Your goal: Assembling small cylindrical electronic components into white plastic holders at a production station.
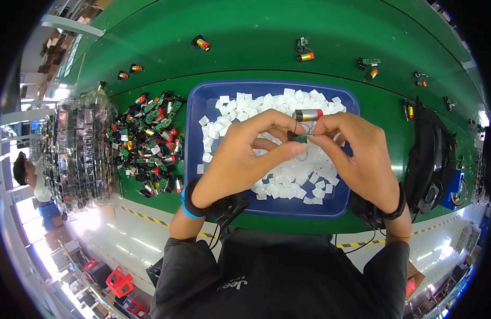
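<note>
Green worktop, blue tray of white squares under both hands. Left hand and right hand pinch a small green circuit board between fingertips, long axis left-right. Cylindrical battery just above, lying crosswise too.

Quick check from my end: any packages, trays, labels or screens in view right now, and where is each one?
Blue tray: centre of the green table, rectangular, holding small white squares.
Clear plastic trays: stacked at the table's left end, glossy.
Wrapped cylinder: metallic with a red band, above the right hand.
No screens visible.
</note>
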Motion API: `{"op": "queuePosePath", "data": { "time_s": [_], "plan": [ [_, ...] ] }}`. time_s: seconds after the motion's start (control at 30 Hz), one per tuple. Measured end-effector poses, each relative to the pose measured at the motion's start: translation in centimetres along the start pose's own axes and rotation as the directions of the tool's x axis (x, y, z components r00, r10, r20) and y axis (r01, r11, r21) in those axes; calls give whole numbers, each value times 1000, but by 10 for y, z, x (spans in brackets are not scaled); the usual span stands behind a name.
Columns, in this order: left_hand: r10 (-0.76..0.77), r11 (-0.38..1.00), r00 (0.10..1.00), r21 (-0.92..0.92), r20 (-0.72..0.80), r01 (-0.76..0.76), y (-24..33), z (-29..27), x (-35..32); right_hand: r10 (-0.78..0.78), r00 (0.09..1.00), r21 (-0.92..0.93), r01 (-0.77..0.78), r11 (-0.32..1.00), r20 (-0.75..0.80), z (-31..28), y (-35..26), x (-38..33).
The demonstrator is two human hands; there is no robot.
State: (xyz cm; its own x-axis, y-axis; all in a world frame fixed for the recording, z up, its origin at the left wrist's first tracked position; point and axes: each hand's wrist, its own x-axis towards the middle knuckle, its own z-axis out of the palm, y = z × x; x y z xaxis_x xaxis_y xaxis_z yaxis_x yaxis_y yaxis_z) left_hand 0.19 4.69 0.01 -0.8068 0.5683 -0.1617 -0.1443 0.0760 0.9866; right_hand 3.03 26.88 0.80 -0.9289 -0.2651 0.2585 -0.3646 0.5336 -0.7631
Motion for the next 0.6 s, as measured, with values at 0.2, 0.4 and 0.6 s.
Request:
{"op": "queuePosePath", "data": {
  "time_s": [0.2, 0.4, 0.6],
  "plan": [
    [139, 990, 985, 7, -105, -139, -4, -2, 4, 34, 997, 166, -46, 985, 71, -19, -7, 5],
    [123, 992, 984, -16, -130, -126, -2, 3, 1, 136, 991, -102, -136, 985, -10, -24, 3, 7],
    [226, 962, 974, 161, -16, -221, -6, 6, 2, 125, 992, 194, -117, 974, -29, -17, -6, 6]
  ]
}}
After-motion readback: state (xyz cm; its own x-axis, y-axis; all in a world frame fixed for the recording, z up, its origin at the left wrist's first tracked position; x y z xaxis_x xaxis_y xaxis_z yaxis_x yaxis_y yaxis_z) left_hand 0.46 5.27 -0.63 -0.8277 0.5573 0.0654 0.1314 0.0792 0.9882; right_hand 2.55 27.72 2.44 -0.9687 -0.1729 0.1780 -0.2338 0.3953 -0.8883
